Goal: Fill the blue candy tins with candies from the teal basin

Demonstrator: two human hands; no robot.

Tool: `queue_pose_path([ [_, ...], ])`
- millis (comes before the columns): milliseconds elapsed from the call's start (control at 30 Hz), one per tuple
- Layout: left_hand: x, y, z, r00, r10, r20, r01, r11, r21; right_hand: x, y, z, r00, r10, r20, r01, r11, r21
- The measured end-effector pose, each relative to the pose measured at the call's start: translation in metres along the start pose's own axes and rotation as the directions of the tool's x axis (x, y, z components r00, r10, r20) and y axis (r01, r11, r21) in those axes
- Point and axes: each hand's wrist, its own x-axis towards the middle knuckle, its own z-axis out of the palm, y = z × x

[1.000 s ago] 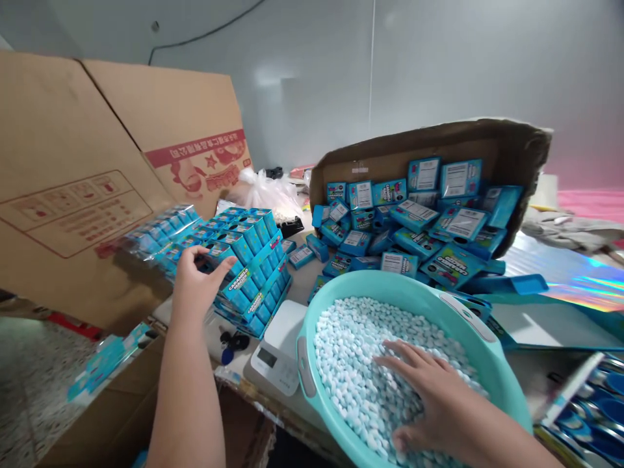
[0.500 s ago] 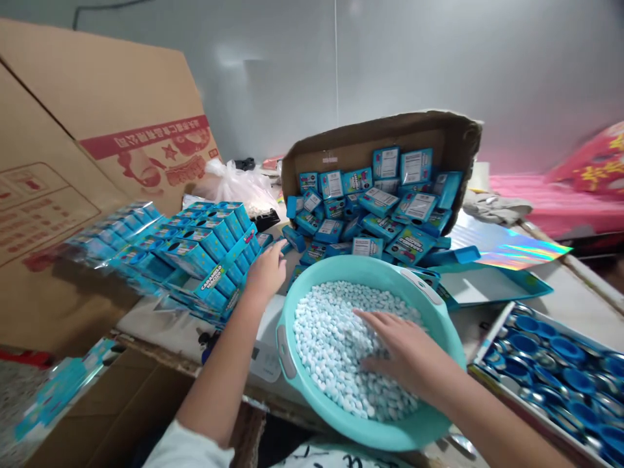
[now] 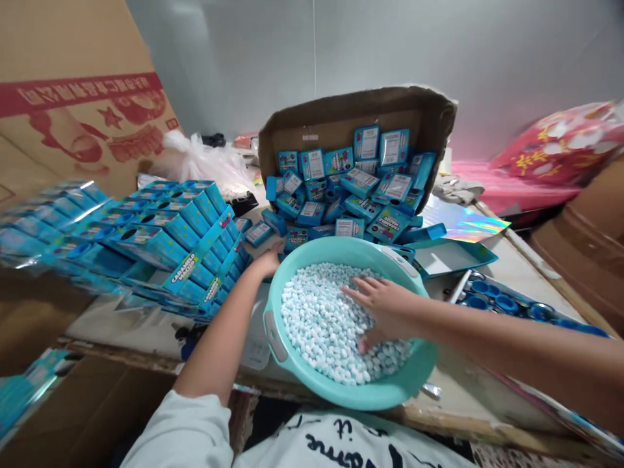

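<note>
A teal plastic basin point(image 3: 390, 393) full of small white-blue candies point(image 3: 322, 318) sits at the table's front edge. My right hand point(image 3: 383, 307) lies flat on the candies with fingers spread. My left hand point(image 3: 270, 260) reaches past the basin's far left rim toward the small blue boxes point(image 3: 341, 188) that spill from a tipped cardboard box point(image 3: 351, 114); its fingers are hidden behind the rim.
Stacked blue display packs point(image 3: 160, 234) stand at the left, a white scale point(image 3: 256, 348) lies partly under the basin, and a tray of blue caps point(image 3: 507, 302) is at the right. A large carton point(image 3: 73, 97) leans at far left. Holographic sheet point(image 3: 468, 224) behind.
My left hand moved right from the display packs to the far side of the basin. The right hand stayed on the candies. The view turned to the right.
</note>
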Motion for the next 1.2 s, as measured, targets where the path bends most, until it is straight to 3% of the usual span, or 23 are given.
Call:
queue_pose_path([
  [100,-0.009,0.001,-0.010,0.996,-0.042,-0.073,0.044,0.999,0.018,0.034,0.024,-0.011,0.993,-0.098,-0.065,0.087,0.985,-0.149],
  [233,-0.037,0.020,-0.034,0.975,-0.072,-0.209,0.085,0.995,0.054,0.070,0.041,-0.029,0.961,-0.220,-0.166,0.176,0.954,-0.244],
  [300,-0.061,0.034,-0.047,0.944,-0.036,-0.327,0.071,0.993,0.093,0.075,0.038,-0.036,0.957,-0.232,-0.174,0.197,0.960,-0.198],
  [333,-0.075,0.041,-0.052,0.908,0.009,-0.419,0.044,0.992,0.116,0.073,0.033,-0.039,0.954,-0.239,-0.179,0.213,0.965,-0.155],
  [367,-0.089,0.049,-0.056,0.845,0.072,-0.530,0.000,0.991,0.134,0.070,0.026,-0.039,0.947,-0.262,-0.187,0.246,0.963,-0.109],
  [400,-0.103,0.056,-0.058,0.750,0.136,-0.647,-0.056,0.988,0.143,0.065,0.017,-0.038,0.932,-0.301,-0.204,0.293,0.954,-0.069],
  [433,-0.116,0.064,-0.058,0.626,0.176,-0.759,-0.110,0.984,0.138,0.060,0.007,-0.034,0.911,-0.349,-0.221,0.349,0.936,-0.041],
  [500,-0.135,0.080,-0.051,0.387,0.120,-0.914,-0.232,0.972,0.030,0.050,-0.012,-0.022,0.864,-0.447,-0.231,0.453,0.891,-0.033],
  [533,-0.140,0.088,-0.045,0.327,0.024,-0.945,-0.322,0.943,-0.087,0.048,-0.018,-0.014,0.850,-0.481,-0.215,0.484,0.874,-0.043],
  [567,-0.141,0.096,-0.038,0.341,-0.094,-0.935,-0.422,0.874,-0.242,0.047,-0.020,-0.006,0.847,-0.492,-0.201,0.492,0.869,-0.056],
  [600,-0.141,0.104,-0.030,0.431,-0.207,-0.878,-0.501,0.755,-0.424,0.049,-0.019,0.001,0.855,-0.481,-0.193,0.478,0.876,-0.067],
  [633,-0.138,0.110,-0.022,0.572,-0.285,-0.769,-0.525,0.594,-0.610,0.052,-0.013,0.006,0.873,-0.445,-0.200,0.442,0.895,-0.064],
  [667,-0.134,0.116,-0.015,0.718,-0.315,-0.620,-0.480,0.421,-0.770,0.057,-0.004,0.009,0.896,-0.383,-0.222,0.383,0.923,-0.046],
  [700,-0.130,0.120,-0.009,0.833,-0.313,-0.456,-0.384,0.267,-0.884,0.063,0.007,0.010,0.918,-0.312,-0.245,0.320,0.947,-0.010],
  [733,-0.127,0.122,-0.004,0.906,-0.296,-0.302,-0.270,0.145,-0.952,0.069,0.019,0.008,0.933,-0.244,-0.264,0.264,0.963,0.044],
  [767,-0.124,0.123,-0.001,0.945,-0.274,-0.181,-0.171,0.060,-0.984,0.075,0.031,0.006,0.940,-0.205,-0.273,0.236,0.968,0.085],
  [833,-0.121,0.120,0.002,0.971,-0.229,-0.068,-0.072,-0.010,-0.997,0.085,0.048,-0.001,0.942,-0.173,-0.286,0.230,0.957,0.176],
  [933,-0.119,0.109,0.002,0.977,-0.195,-0.082,-0.085,-0.006,-0.996,0.095,0.052,-0.003,0.941,-0.132,-0.310,0.236,0.916,0.325],
  [1100,-0.113,0.093,0.001,0.959,-0.228,-0.168,-0.193,-0.091,-0.977,0.102,0.029,0.011,0.964,-0.014,-0.265,0.175,0.782,0.598],
  [1200,-0.109,0.091,0.002,0.945,-0.257,-0.201,-0.218,-0.039,-0.975,0.103,0.009,0.019,0.974,0.042,-0.223,0.144,0.646,0.750],
])
